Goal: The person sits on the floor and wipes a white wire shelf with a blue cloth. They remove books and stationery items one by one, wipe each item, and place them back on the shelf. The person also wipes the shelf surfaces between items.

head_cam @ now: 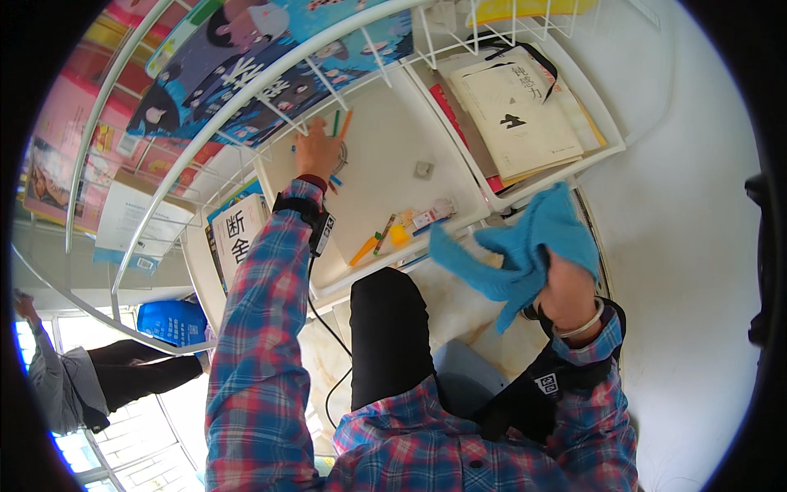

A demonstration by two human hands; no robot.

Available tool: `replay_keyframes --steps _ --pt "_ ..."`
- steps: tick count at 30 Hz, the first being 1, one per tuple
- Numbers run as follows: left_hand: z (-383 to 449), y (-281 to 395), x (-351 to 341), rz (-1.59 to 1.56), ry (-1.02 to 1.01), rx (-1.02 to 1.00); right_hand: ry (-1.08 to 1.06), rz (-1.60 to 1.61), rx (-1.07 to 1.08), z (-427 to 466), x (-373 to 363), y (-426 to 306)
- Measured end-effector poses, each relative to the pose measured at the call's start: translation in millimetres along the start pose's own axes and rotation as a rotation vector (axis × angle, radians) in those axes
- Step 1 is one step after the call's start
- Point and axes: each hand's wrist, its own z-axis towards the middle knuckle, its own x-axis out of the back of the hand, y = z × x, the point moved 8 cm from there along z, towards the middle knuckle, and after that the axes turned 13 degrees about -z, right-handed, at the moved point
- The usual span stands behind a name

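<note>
My right hand [569, 289] grips a crumpled blue cloth [529, 246], which hangs in front of the white bins. Inside the middle white bin [381, 178], my left hand [316, 152] reaches to the far left part, over a few pencils and a round coiled thing. An orange pencil [346, 124] and a green pencil [336, 123] stick out beyond its fingers. Whether the fingers close on anything is hidden. Near the bin's front lie a carrot-shaped orange item [365, 248], a crayon-like stick [385, 234], a yellow piece [399, 234] and a small white-and-red box [426, 218].
A white wire rack [246, 86] with picture books [276, 92] overhangs the bin. Books [516, 117] fill the right bin; another book [237, 237] stands left. A grey-blue stool or bin [467, 369] is below. Far left is another person [67, 381], near a blue bag [172, 323].
</note>
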Motion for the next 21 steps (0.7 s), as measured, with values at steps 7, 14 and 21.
replay_keyframes --steps 7,14,21 --pt "-109.2 65.5 -47.8 -0.220 -1.147 -0.137 0.091 1.752 -0.825 -8.2 -47.4 34.9" --pt "-137.6 67.9 -62.0 0.159 -1.144 -0.143 -0.058 1.714 -0.583 -1.8 -58.8 22.3" --pt "-97.0 58.3 -44.3 -0.238 -0.919 -0.014 0.088 1.681 -0.693 0.9 -67.6 23.9"
